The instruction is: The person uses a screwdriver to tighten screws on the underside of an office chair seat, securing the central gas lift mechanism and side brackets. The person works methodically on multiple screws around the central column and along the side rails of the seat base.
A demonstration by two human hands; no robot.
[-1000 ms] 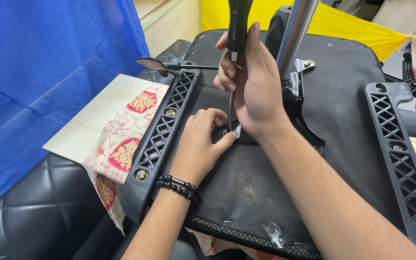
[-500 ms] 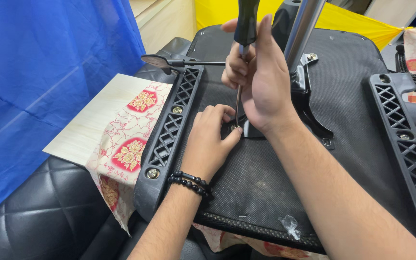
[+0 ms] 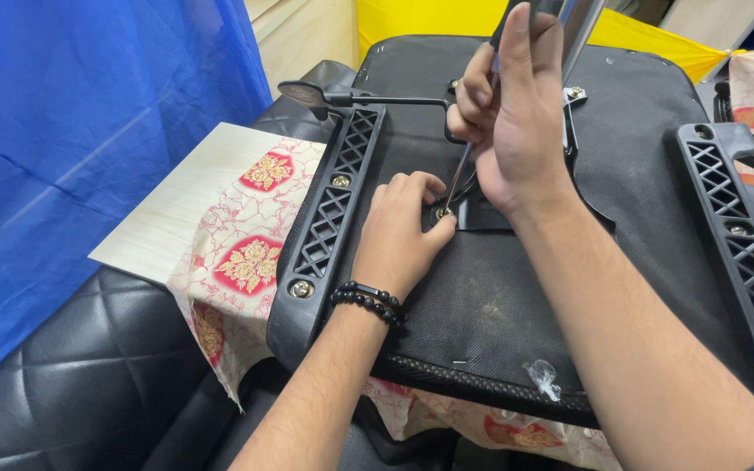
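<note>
1. Two hands are busy on the underside of an upturned office chair seat (image 3: 499, 296), which is covered in black fabric and lies flat facing the camera.
2. Right hand (image 3: 517, 122) is wrapped tight around the handle of a screwdriver (image 3: 457, 179), fingers closed all the way, thumb pointing up. The thin metal shaft runs down and to the left from the fist.
3. Screwdriver tip sits right at a small screw (image 3: 441, 212) near the middle of the seat, by the edge of the black metal bracket (image 3: 490, 214).
4. Left hand (image 3: 403, 231) rests palm down on the fabric, fingers curled, fingertips pressed in around the screw and the tip. Pretty sure it's pinching there, but can't tell if it actually holds the screw itself.
5. Left wrist has a black beaded bracelet (image 3: 368, 301).
6. Black plastic armrest (image 3: 329, 218) with a lattice pattern is just left of that hand, with brass bolts showing in it. A second armrest (image 3: 739, 244) sits on the far right.
7. A thin lever (image 3: 351, 96) with a flat paddle end sticks out to the left from the bracket area.
8. Chrome post (image 3: 582, 26) rises just behind the right hand.
9. Under the chair there's a red floral cloth (image 3: 246, 262) over a pale wooden board (image 3: 176, 209), all on a black quilted cushion (image 3: 71, 366). Blue tarp (image 3: 71, 131) hangs on the left.
</note>
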